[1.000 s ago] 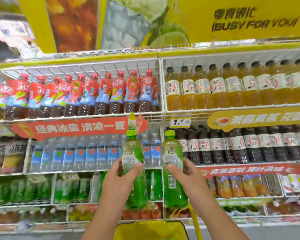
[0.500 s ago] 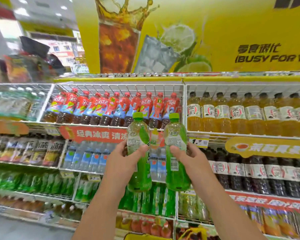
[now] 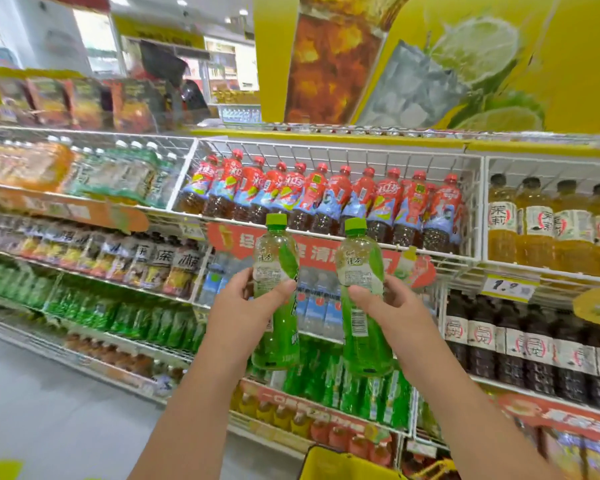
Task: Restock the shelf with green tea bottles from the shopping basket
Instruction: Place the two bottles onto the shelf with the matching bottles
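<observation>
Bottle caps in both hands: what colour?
Light green, on both bottle caps; clearest in the head view.

A shop aisle with a pale grey floor [image 3: 39,410] at the lower left. White wire shelving [image 3: 340,157] runs across the view in several tiers, edged with red banner strips [image 3: 312,252]. Above it hangs a yellow poster [image 3: 568,57] showing iced tea and lime. Ceiling lights [image 3: 182,1] glow at the far back, blurred.
</observation>
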`<state>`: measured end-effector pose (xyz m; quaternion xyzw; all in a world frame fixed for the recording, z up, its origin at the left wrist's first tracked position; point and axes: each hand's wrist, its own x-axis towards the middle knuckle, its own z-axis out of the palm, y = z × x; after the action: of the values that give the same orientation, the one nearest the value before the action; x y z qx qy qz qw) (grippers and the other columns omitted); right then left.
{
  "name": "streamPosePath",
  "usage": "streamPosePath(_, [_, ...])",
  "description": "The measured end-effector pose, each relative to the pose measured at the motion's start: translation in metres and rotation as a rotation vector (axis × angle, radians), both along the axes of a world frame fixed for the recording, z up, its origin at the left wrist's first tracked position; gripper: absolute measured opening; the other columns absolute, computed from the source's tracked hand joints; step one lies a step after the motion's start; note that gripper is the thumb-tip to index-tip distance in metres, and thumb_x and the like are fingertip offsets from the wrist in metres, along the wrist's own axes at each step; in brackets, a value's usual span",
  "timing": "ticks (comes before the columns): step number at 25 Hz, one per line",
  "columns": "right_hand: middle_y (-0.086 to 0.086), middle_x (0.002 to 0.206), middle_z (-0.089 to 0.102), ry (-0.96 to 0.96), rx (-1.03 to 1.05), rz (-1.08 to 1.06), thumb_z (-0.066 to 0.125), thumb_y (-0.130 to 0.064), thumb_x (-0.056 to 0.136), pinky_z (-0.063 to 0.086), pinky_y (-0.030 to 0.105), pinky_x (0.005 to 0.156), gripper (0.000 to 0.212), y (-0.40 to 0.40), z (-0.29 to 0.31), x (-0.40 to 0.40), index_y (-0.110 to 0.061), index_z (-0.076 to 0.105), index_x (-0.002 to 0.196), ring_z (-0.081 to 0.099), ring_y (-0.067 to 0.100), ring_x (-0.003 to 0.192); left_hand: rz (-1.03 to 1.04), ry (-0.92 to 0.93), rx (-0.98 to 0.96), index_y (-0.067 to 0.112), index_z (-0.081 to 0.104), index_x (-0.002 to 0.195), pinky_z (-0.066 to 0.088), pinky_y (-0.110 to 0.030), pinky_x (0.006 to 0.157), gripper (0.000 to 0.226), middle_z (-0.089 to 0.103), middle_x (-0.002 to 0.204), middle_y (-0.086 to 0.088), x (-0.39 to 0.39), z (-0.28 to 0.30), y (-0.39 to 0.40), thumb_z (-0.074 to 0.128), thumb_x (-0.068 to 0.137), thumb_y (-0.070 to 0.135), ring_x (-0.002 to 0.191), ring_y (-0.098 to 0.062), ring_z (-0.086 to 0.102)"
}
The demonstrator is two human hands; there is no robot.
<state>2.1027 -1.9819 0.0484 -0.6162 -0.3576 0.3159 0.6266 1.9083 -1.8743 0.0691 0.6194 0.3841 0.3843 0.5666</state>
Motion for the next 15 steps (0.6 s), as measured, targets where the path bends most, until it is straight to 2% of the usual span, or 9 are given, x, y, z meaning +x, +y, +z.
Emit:
streamPosePath(3, [-0.01, 0.123, 0.069, -0.021, -0.007, -0.058, 0.081, -0.073, 0.063, 0.058, 0.042, 0.084, 0.072, 0.049, 0.001, -0.058, -0.039, 0.065, 0.124, 0.066, 0.017, 0.114, 0.003, 0.02, 0.021, 0.045, 0.065, 0.102, 0.055, -0.018, 0.065, 0.024, 0.073, 0.095, 0.027, -0.058, -0.004, 0.052, 0.08, 0.083, 0.045, 0.085, 0.009, 0.067])
streamPosePath(5, [-0.006, 0.119, 0.072, -0.002, 0.004, -0.104, 0.081, -0.083, 0.049, 0.06, 0.052, 0.086, 0.083, 0.084, 0.001, -0.098, -0.042, 0.067, 0.12, 0.07, 0.023, 0.109, -0.008, 0.052, 0.043, 0.04, 0.067, 0.117, 0.06, -0.033, 0.083, 0.042, 0.073, 0.105, 0.022, -0.098, -0.003, 0.086, 0.081, 0.078, 0.051, 0.099, -0.002, 0.068])
streamPosePath(7, [-0.005, 0.118, 0.072, -0.004, 0.008, -0.122, 0.081, -0.083, 0.049, 0.06, 0.055, 0.087, 0.081, 0.121, 0.002, -0.139, -0.042, 0.068, 0.118, 0.07, 0.025, 0.108, -0.004, 0.082, 0.04, 0.038, 0.065, 0.121, 0.057, -0.042, 0.093, 0.051, 0.071, 0.113, 0.018, -0.142, -0.001, 0.119, 0.081, 0.076, 0.054, 0.107, -0.009, 0.066])
streamPosePath(9, [-0.003, 0.118, 0.072, 0.02, 0.022, -0.109, 0.082, -0.08, 0.05, 0.059, 0.058, 0.088, 0.078, 0.153, 0.006, -0.178, -0.041, 0.069, 0.116, 0.07, 0.027, 0.108, 0.012, 0.073, 0.029, 0.038, 0.067, 0.119, 0.058, -0.041, 0.091, 0.047, 0.072, 0.111, 0.017, -0.183, 0.004, 0.148, 0.081, 0.076, 0.053, 0.104, -0.009, 0.067])
streamPosePath(12, [-0.003, 0.124, 0.07, 0.001, 0.017, -0.07, 0.083, -0.085, 0.042, 0.056, 0.057, 0.094, 0.097, 0.208, 0.01, -0.233, -0.038, 0.065, 0.125, 0.067, 0.026, 0.115, 0.047, 0.077, 0.025, 0.039, 0.069, 0.111, 0.06, -0.037, 0.083, 0.036, 0.075, 0.103, 0.016, -0.241, 0.009, 0.193, 0.081, 0.079, 0.049, 0.094, -0.008, 0.071])
streamPosePath(15, [-0.005, 0.122, 0.071, -0.03, 0.031, 0.008, 0.083, -0.084, 0.04, 0.055, 0.056, 0.096, 0.096, 0.259, 0.015, -0.277, -0.037, 0.066, 0.122, 0.067, 0.023, 0.115, 0.099, 0.088, 0.017, 0.039, 0.067, 0.115, 0.06, -0.034, 0.08, 0.044, 0.074, 0.107, 0.014, -0.284, 0.009, 0.236, 0.081, 0.076, 0.054, 0.095, -0.009, 0.071])
